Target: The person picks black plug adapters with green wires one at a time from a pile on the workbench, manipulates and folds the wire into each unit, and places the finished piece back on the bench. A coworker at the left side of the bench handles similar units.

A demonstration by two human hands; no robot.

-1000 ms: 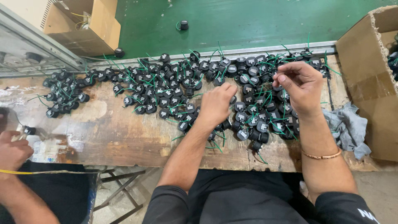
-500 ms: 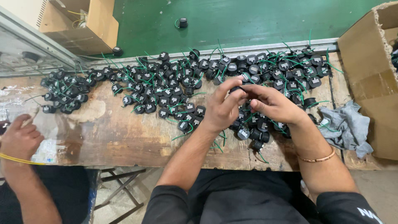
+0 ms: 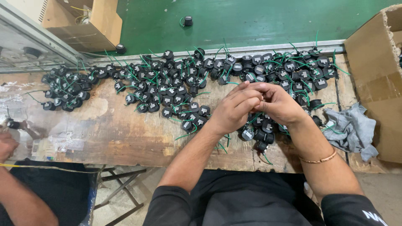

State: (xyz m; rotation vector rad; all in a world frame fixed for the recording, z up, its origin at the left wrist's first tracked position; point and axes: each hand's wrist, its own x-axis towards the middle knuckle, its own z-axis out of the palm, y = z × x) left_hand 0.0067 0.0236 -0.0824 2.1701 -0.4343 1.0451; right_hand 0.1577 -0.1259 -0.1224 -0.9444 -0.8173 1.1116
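Small black round parts with green wires (image 3: pixel 176 90) lie scattered in a long band across the worn wooden bench (image 3: pixel 117 134). My left hand (image 3: pixel 232 112) and my right hand (image 3: pixel 279 104) meet over the pile's right half, fingertips pinched together. They close on one black round part, which the fingers almost entirely hide. More of these parts (image 3: pixel 257 134) lie just under my wrists. A thin bracelet (image 3: pixel 318 159) circles my right wrist.
An open cardboard box (image 3: pixel 374 67) stands at the right, a grey rag (image 3: pixel 351 129) beside it. Another cardboard box (image 3: pixel 83 25) sits on the green floor at the top left. Another person's hand (image 3: pixel 6 146) works at the left edge. One stray part (image 3: pixel 187 21) lies on the floor.
My right hand came down from the far right of the pile and joined my left hand in the middle. Both now pinch together. The other person's hand moved lower left.
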